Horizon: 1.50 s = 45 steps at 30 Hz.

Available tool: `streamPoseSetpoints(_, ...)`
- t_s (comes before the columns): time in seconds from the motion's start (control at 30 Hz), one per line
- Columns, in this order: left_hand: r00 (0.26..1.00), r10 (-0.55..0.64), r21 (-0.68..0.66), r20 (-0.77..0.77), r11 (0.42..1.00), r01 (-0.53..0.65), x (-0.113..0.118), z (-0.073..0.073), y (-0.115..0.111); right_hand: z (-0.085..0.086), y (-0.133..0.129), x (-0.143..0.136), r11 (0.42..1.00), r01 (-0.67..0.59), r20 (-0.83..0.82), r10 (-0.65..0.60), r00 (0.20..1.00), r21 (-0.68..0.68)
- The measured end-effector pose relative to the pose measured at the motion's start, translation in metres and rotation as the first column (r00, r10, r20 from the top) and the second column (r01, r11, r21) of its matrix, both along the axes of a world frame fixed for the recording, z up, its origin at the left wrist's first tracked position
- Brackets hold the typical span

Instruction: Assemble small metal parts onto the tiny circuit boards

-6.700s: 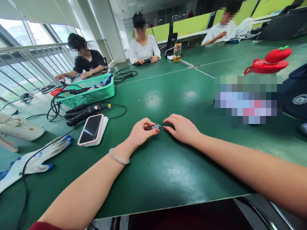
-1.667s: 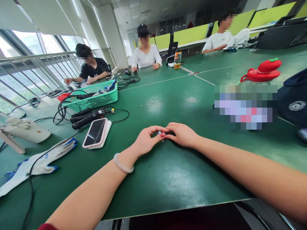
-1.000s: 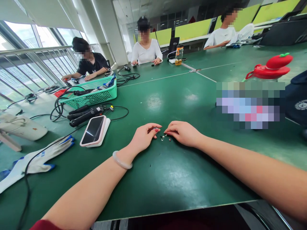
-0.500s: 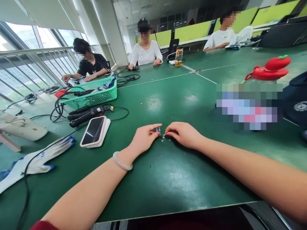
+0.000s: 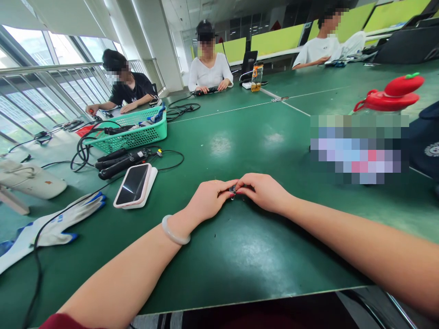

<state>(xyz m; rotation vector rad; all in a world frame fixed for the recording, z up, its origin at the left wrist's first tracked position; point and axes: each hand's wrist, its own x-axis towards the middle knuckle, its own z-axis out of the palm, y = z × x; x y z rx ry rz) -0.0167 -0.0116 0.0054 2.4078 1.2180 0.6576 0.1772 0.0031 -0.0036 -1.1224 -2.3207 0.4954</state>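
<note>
Over the green table, my left hand (image 5: 209, 197) pinches a small dark circuit board (image 5: 232, 188) between thumb and forefinger. My right hand (image 5: 262, 191) is closed too, its thumb and fingertips meeting the board from the right. Whatever those right fingertips grip is too small and covered to make out. A tiny pale metal bit (image 5: 233, 197) shows just under the board, partly hidden by the fingers. Both hands are close together, near the tabletop.
Left of my hands lie a phone (image 5: 133, 185), black handheld tools (image 5: 121, 163) with cables, and a work glove (image 5: 65, 220). Behind them stands a green basket (image 5: 137, 137). A red-lidded bottle (image 5: 387, 103) is at right. Several people sit across the green table (image 5: 260, 256).
My hands have come together, the left moving right with the board to my right fingertips. The metal bit is now mostly covered. The person opposite has brought both hands together on a black device.
</note>
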Motion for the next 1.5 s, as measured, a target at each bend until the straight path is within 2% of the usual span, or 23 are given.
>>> streamPoseSetpoints(0.43,1.0,-0.011,0.058,-0.002,0.998,0.011,0.0,0.0,-0.001,0.001,-0.002,0.0,0.998,0.041,-0.01,-0.041,0.999,0.041)
streamPoseSetpoints(0.6,1.0,0.022,0.055,0.014,0.998,-0.022,0.0,0.001,-0.002,0.001,-0.004,-0.001,0.996,0.042,-0.027,-0.04,0.999,0.082)
streamPoseSetpoints(0.73,0.993,0.047,-0.032,0.113,0.999,-0.043,0.002,0.001,-0.004,-0.001,-0.004,-0.001,0.991,0.032,-0.028,-0.029,0.999,0.131)
streamPoseSetpoints(0.83,0.973,0.046,-0.124,0.226,0.992,-0.018,0.004,0.001,-0.005,-0.001,-0.004,-0.001,0.986,0.035,-0.019,-0.032,0.999,0.161)
streamPoseSetpoints(0.93,0.959,0.054,-0.17,0.278,0.985,-0.007,0.004,0.001,-0.007,0.0,-0.005,-0.001,0.985,0.033,-0.016,-0.031,0.999,0.168)
streamPoseSetpoints(1.03,0.951,0.088,-0.173,0.298,0.984,-0.037,0.004,0.003,-0.007,0.002,-0.004,0.001,0.987,0.058,-0.029,-0.055,0.998,0.147)
streamPoseSetpoints(1.13,0.944,0.144,-0.149,0.298,0.983,-0.103,0.003,0.006,-0.006,0.002,0.003,0.006,0.983,0.148,-0.025,-0.147,0.989,0.109)
streamPoseSetpoints(1.23,0.939,0.187,-0.163,0.288,0.976,-0.144,0.002,0.008,-0.003,-0.001,0.012,0.011,0.974,0.215,0.079,-0.22,0.972,0.068)
streamPoseSetpoints(1.37,0.939,0.215,-0.198,0.268,0.966,-0.164,0.0,0.004,0.0,-0.006,0.017,0.01,0.984,0.173,0.14,-0.176,0.974,0.031)
streamPoseSetpoints(1.5,0.918,0.239,-0.259,0.316,0.953,-0.159,0.0,-0.001,0.002,-0.005,0.014,0.004,0.988,0.147,0.199,-0.152,0.968,0.042)
